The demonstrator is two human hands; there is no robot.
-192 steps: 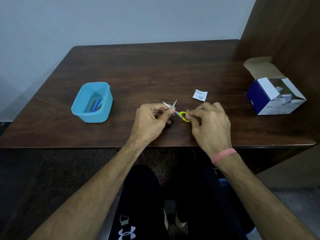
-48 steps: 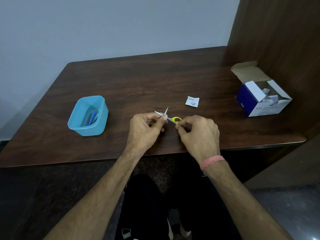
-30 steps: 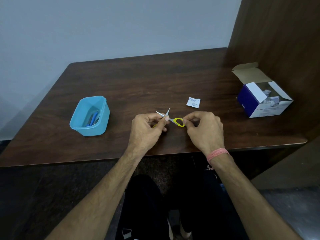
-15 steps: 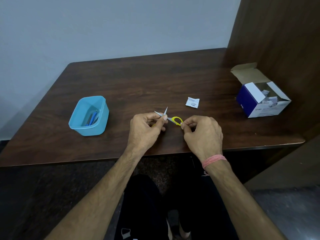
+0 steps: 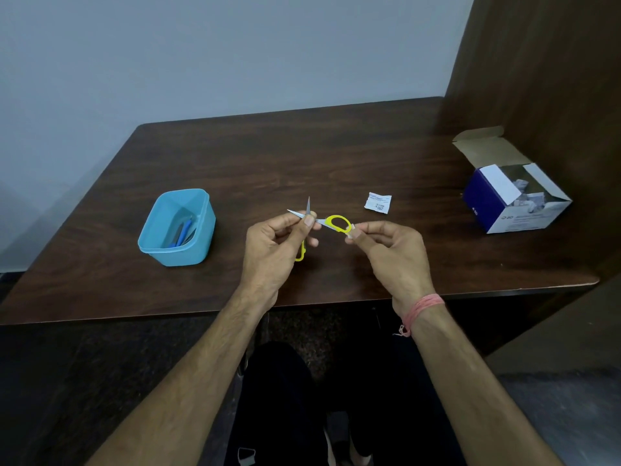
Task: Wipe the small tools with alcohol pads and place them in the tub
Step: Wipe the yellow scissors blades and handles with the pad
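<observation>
My left hand [image 5: 272,250] grips small yellow-handled scissors [image 5: 331,223] near the pivot, blades spread apart and pointing up and left. One yellow loop sticks out to the right, the other hangs below my fingers. My right hand [image 5: 391,253] pinches a small white alcohol pad [image 5: 350,233] against the outer edge of the right loop. The blue plastic tub [image 5: 176,228] stands on the table to the left, with a few blue-handled tools inside.
A torn white pad wrapper [image 5: 378,202] lies behind my right hand. An open blue-and-white box of pads [image 5: 514,196] sits at the right, next to a wooden side panel. The table's front edge is just below my wrists.
My right hand's fingers with the pad have shifted slightly along the yellow loop's outer edge. My left hand keeps its grip on the scissors in the same spot.
</observation>
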